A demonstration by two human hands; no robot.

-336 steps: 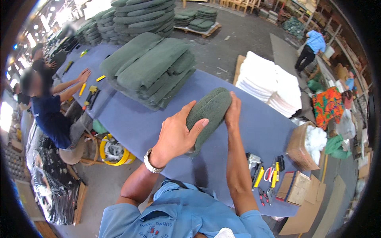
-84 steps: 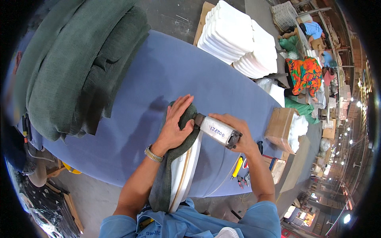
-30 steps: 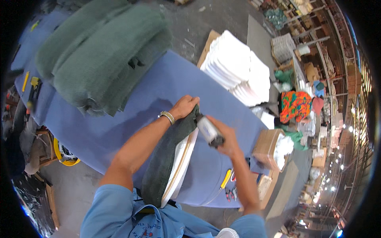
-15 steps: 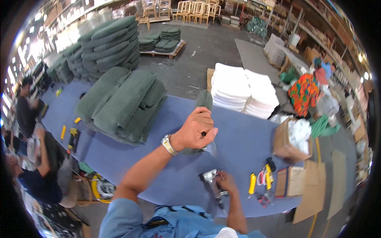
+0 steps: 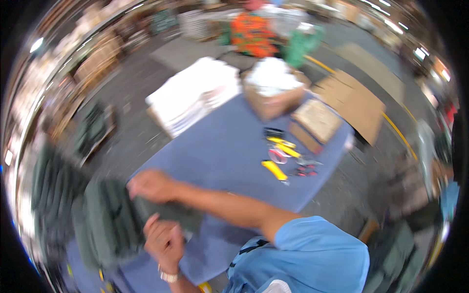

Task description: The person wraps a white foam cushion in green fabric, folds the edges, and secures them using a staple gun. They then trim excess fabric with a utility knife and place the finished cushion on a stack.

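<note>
A dark green padded cushion point(image 5: 188, 213) lies at the left part of the blue-covered table, beside a pile of similar green cushions point(image 5: 110, 222). Over its far edge, my right hand point(image 5: 154, 185) bends its fingers round the padding; motion blurs them. My left hand point(image 5: 165, 240), with a metal watch at the wrist, is at the cushion's near side. Its fingers are loosely bent and apart from the thumb, with nothing visible between them. The right forearm crosses above the table and covers part of the cushion.
Yellow-handled cutters point(image 5: 274, 170) and other hand tools lie on the table point(image 5: 215, 146) to the right. Behind them stand a carton of white stuffing point(image 5: 268, 105) and a smaller box point(image 5: 317, 122). White sheets point(image 5: 195, 93) are stacked beyond the table; flattened cardboard point(image 5: 351, 105) is on the right.
The view has swung to the right. My right hand has left the staple gun and moved to the cushion. The cushion has gone leftward beside the pile; my left hand's fist has loosened.
</note>
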